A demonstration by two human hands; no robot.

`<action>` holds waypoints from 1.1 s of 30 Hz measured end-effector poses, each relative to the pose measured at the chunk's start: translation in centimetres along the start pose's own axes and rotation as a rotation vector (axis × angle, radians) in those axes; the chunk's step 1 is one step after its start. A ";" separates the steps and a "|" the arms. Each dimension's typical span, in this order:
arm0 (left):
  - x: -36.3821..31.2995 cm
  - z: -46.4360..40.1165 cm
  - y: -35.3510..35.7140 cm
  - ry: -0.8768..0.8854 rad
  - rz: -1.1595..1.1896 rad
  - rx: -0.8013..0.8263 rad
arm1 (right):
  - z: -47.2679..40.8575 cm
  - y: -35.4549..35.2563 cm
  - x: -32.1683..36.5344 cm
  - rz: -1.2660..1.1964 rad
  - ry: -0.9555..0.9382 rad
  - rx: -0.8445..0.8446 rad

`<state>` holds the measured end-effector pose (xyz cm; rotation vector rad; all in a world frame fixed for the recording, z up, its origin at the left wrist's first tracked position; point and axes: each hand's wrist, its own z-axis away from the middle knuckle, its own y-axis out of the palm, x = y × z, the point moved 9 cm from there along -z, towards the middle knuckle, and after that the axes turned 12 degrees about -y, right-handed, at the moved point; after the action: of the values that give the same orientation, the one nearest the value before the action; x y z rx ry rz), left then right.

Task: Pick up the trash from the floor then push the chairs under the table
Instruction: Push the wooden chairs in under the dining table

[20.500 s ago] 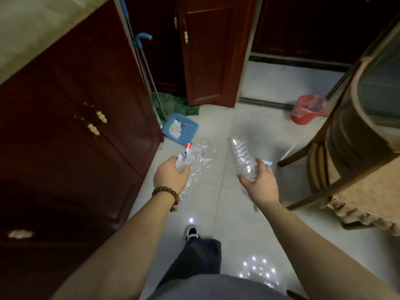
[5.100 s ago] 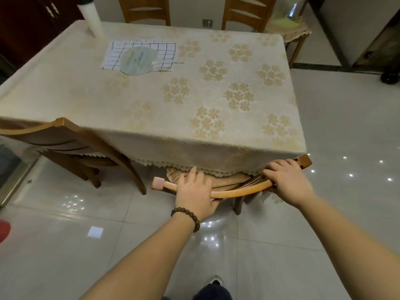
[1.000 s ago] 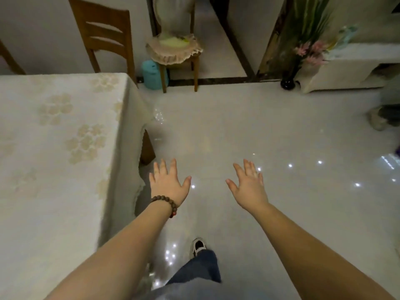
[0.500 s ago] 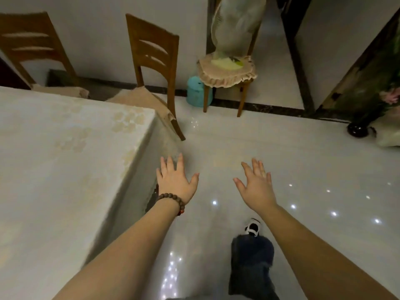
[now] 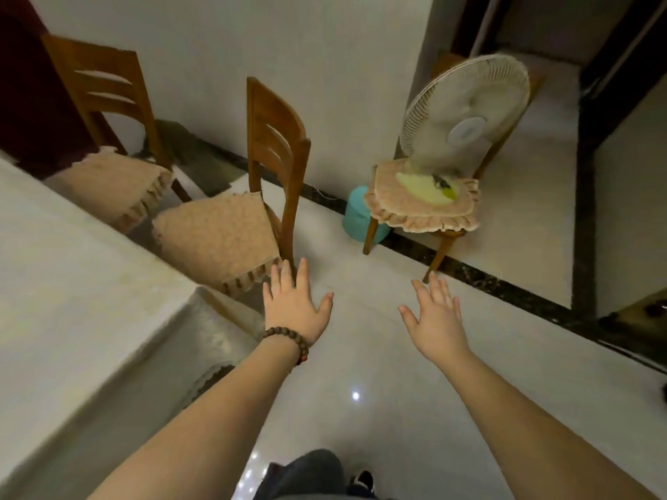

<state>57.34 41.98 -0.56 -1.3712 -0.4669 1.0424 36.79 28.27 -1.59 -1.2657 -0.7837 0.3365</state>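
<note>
Chair (image 5: 231,229) stands pulled out from bench (image 5: 72,283), ahead and left of both hands, backrest upright on its far side. Left hand (image 5: 294,304) nearer, fingertips near the seat's fringe; right hand (image 5: 438,319) well apart. Fingers of both spread, holding nothing. Second chair (image 5: 104,138) beyond, also out.

two wooden cushioned chairs (image 5: 231,218) (image 5: 108,153), pulled out beside table (image 5: 72,301)
</note>
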 end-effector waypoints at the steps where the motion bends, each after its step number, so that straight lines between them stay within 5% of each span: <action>1: -0.9 -1.1 -0.1 -0.019 0.010 -0.009 | -1.8 -0.4 -0.4 0.000 -0.021 0.011; 15: -11.4 -25.4 -0.5 -0.315 0.179 -0.141 | -33.4 -2.8 -3.0 0.013 -0.358 -0.002; 33: -13.2 -47.5 -9.6 -0.737 0.260 -0.327 | -70.0 -5.2 12.8 0.091 -0.931 0.210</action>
<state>91.85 5.60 2.66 -1.3177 -1.0556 1.7512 92.92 -15.69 1.23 -0.9127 -1.4253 1.0947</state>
